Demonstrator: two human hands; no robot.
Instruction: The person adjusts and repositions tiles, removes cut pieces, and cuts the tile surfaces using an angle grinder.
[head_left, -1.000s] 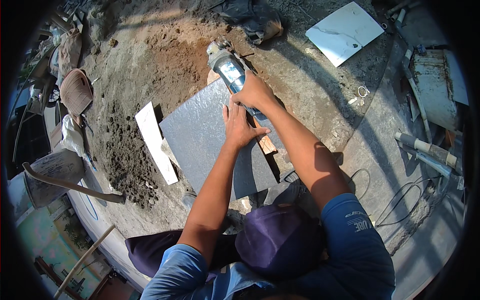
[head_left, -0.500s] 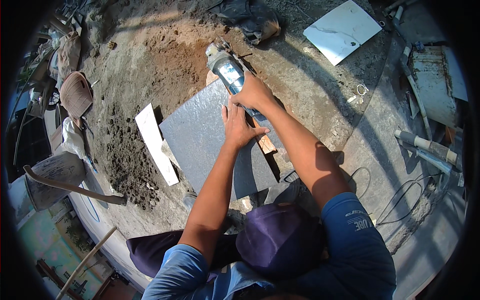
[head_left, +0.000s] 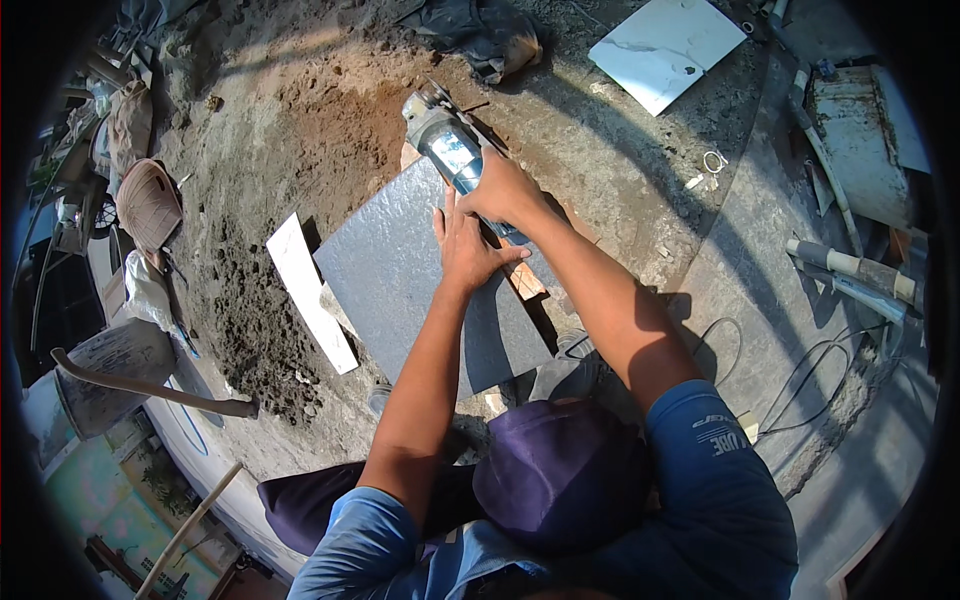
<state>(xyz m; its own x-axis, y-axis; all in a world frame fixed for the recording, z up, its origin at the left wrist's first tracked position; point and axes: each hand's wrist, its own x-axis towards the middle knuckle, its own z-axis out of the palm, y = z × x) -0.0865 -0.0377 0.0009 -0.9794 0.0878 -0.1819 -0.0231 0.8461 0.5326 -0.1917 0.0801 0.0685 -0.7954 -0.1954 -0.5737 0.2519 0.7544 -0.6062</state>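
Note:
My right hand (head_left: 503,190) is wrapped round the body of an angle grinder (head_left: 447,145), whose metal head points away from me past the far corner of a dark grey tile (head_left: 385,265). The grinder lies along the tile's right edge. My left hand (head_left: 470,245) rests on the tile, fingers stretched out toward the grinder and thumb out to the right. Beneath that right edge a strip of orange-brown material (head_left: 525,280) sticks out. Whether the grinder's disc touches the tile cannot be made out.
A narrow white offcut (head_left: 310,290) lies left of the tile, beside loose dark soil (head_left: 255,330). Far right lies a white marbled tile (head_left: 668,50). A bucket (head_left: 115,370) and a wooden handle (head_left: 160,388) are at left. A cable (head_left: 800,385) and pipes (head_left: 850,265) lie at right.
The whole view has shifted slightly. Both hands, the grinder and the dark tile keep nearly the same positions relative to one another.

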